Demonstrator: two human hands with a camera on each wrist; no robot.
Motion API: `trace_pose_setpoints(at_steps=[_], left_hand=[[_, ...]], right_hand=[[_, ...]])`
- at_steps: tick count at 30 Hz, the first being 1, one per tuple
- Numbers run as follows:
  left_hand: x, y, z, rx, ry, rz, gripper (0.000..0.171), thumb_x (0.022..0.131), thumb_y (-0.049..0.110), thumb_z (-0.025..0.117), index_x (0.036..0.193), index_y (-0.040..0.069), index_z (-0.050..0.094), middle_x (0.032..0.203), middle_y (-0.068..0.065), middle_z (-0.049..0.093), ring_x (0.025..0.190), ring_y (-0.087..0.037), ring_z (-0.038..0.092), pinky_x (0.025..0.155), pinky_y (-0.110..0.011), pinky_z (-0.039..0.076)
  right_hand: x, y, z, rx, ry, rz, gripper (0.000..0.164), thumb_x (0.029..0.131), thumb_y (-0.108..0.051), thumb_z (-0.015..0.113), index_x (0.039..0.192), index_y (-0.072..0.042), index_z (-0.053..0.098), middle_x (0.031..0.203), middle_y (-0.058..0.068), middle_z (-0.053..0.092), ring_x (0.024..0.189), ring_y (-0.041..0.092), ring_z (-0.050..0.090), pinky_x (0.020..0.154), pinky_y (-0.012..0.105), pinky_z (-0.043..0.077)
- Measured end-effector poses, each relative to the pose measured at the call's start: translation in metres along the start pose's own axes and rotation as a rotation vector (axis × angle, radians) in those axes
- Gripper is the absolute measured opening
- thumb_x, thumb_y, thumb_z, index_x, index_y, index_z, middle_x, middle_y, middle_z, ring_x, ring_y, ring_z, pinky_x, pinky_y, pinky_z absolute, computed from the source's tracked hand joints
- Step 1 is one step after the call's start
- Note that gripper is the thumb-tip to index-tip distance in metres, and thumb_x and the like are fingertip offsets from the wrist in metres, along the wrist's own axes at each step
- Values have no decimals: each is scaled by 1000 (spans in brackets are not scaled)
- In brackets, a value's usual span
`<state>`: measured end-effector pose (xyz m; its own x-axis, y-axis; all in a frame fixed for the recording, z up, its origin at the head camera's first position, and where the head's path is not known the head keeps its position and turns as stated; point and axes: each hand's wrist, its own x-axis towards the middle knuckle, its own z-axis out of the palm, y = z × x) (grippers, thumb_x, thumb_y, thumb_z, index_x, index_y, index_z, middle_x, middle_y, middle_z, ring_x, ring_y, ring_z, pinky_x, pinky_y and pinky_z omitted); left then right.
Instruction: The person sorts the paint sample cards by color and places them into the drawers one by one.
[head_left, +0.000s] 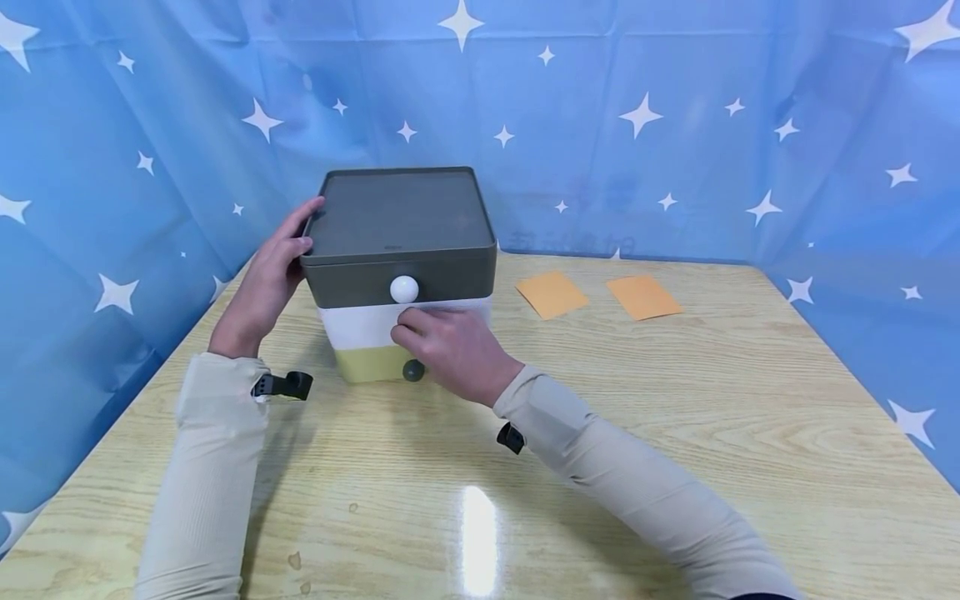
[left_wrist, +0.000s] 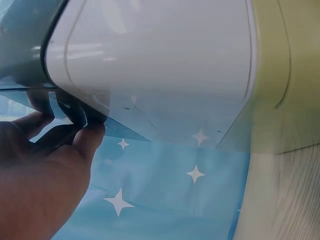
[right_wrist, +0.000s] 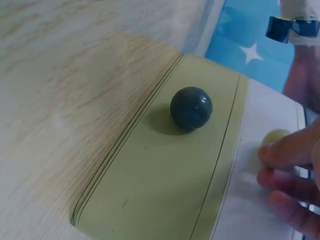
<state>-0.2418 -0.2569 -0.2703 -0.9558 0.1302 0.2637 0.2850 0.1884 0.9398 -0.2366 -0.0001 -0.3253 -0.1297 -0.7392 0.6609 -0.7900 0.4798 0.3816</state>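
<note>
A small chest of three stacked drawers [head_left: 401, 212] stands on the table, its top tier dark grey, the middle white and the bottom yellow-green. My left hand [head_left: 262, 283] rests against the left side of the grey tier, fingertips at its top edge. With thumb and fingers, my right hand [head_left: 461, 350] pinches the yellow knob [right_wrist: 276, 135] on the white middle drawer [head_left: 356, 326]; the head view hides that knob behind the hand. Above it is the white knob [head_left: 404, 289] of the grey drawer. Below sits the dark grey knob [right_wrist: 191, 108] of the yellow-green drawer [right_wrist: 165, 165].
Two orange paper squares [head_left: 552, 294] lie side by side on the wooden table [head_left: 675, 417], right of the chest. A blue curtain with white stars [head_left: 570, 125] hangs behind and along both sides of the table.
</note>
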Motion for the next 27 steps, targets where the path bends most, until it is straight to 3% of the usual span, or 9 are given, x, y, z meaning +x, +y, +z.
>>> trace_pose_setpoints(at_steps=[17,24,27], left_hand=[[0,0,1,17,11,-4,57,104,27,26,161,29,23,171,2,4,156,-30,10,126,-57,9],[0,2,1,23,11,-10,56,105,27,26,161,29,23,171,2,3,156,-30,10,126,-57,10],[-1,2,1,26,14,-11,56,105,28,25,161,29,22,171,3,3,156,-30,9,126,-57,9]], right_hand=[[-1,-4,-2,4,-38,10,22,89,4,60,92,-16,70,98,-5,69,85,5,68,68,17,54],[-3,-8,-4,11,-11,-14,25,89,4,59,90,-17,72,96,-6,69,80,4,67,60,16,49],[-6,-13,-3,33,-39,-63,25,88,4,59,90,-17,72,93,-7,69,79,5,66,58,17,47]])
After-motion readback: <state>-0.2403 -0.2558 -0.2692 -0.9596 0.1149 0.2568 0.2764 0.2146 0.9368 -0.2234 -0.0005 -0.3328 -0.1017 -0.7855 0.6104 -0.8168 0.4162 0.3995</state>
